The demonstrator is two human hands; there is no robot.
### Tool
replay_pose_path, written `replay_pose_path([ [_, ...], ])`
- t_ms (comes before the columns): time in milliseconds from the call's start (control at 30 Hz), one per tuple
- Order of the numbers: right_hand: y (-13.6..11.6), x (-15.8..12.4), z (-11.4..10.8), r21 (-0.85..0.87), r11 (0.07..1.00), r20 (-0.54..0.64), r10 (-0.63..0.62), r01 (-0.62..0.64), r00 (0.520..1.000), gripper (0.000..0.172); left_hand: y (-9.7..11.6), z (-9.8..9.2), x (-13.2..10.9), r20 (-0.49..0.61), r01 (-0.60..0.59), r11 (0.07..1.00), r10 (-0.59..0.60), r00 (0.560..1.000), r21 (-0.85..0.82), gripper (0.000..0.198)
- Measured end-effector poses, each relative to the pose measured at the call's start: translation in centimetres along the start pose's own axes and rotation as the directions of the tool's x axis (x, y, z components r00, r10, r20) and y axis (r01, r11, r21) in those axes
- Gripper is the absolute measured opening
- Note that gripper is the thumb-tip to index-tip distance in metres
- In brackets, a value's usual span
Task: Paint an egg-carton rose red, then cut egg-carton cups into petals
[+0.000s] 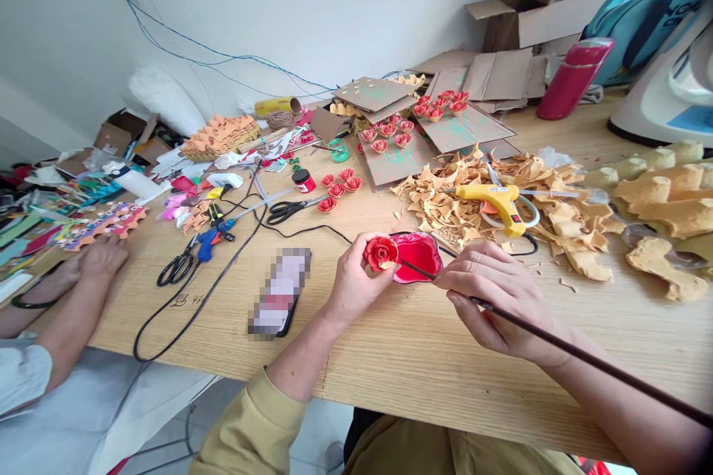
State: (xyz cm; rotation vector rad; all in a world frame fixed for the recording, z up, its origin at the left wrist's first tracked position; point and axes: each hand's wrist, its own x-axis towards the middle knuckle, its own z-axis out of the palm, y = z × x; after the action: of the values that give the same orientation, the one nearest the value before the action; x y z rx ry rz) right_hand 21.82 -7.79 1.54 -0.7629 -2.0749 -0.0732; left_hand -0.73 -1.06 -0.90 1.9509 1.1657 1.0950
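Note:
My left hand (pixel 356 274) holds a red-painted paper rose (pixel 382 253) between thumb and fingers, its petals facing up. In my right hand (pixel 490 297) is a long, thin, dark-handled paintbrush (pixel 557 341), gripped low like a pen. Its tip reaches the right edge of the rose, where some pale unpainted patch shows. Just behind both hands sits a small dish of red paint (pixel 420 256), partly covered by the rose and my fingers. Several finished-looking red roses (pixel 338 188) lie on the table beyond, near a red paint jar (pixel 304 180).
A yellow glue gun (pixel 493 204) lies on torn egg-carton scraps (pixel 445 185) at the right. More roses stand on cardboard sheets (pixel 393 156). A phone (pixel 281 293), black scissors (pixel 292 211), a blue glue gun (pixel 215 240) and cables are leftward. Another person's hands (pixel 103 263) rest at far left.

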Motion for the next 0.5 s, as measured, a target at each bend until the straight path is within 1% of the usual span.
replay_pose_path([
  [133,0.3,0.0,-0.1,-0.026,0.998,-0.031,0.065,-0.066,0.997,0.014,-0.6,-0.1,0.3,-0.005,0.043,0.997,-0.043,0.999,-0.063,0.044],
  [300,0.8,0.0,-0.1,-0.077,0.989,0.008,0.127,-0.126,0.992,0.009,-1.2,0.0,0.8,0.046,0.092,0.974,-0.085,0.995,-0.208,0.043],
  [400,1.2,-0.2,0.0,-0.099,0.985,0.023,0.147,-0.144,0.989,0.009,-1.3,0.0,1.0,0.054,0.109,0.961,-0.099,0.994,-0.254,0.046],
  [500,1.3,-0.3,0.1,-0.113,0.984,0.047,0.142,-0.136,0.989,0.009,-1.2,0.1,1.0,0.056,0.107,0.953,-0.094,0.994,-0.283,0.047],
])
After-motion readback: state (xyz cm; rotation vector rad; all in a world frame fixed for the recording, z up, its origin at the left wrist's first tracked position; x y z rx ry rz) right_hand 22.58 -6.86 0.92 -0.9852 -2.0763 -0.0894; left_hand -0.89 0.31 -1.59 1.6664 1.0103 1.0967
